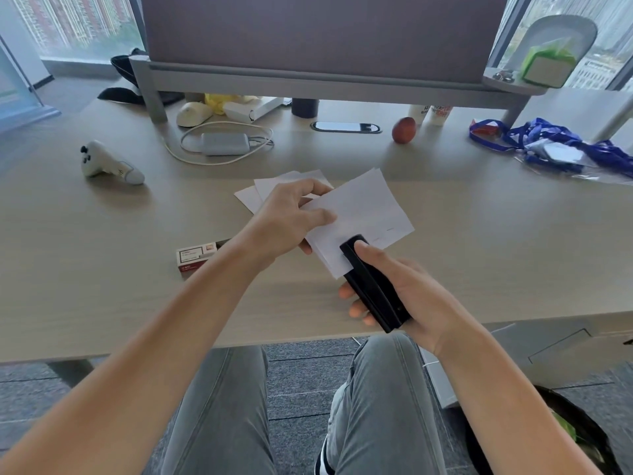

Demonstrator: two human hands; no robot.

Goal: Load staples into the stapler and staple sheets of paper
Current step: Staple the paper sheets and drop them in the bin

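My left hand [287, 221] grips a small stack of white paper sheets [363, 210] by its left edge, lifted just above the desk. My right hand [404, 289] holds a black stapler [373, 286], thumb pressed on its front end. The stapler's jaws are over the near edge of the held sheets. Two thin staple marks show along that edge to the right of the stapler. More white sheets [274, 183] lie on the desk behind my left hand. A red and white staple box [197, 257] lies by my left wrist.
On the wooden desk [102, 269] are a white game controller [106, 164], a grey power adapter with a white cable [224, 144], a red apple [404, 130] and blue lanyards [548, 142]. A grey shelf riser [308, 80] spans the back. My knees are below the desk edge.
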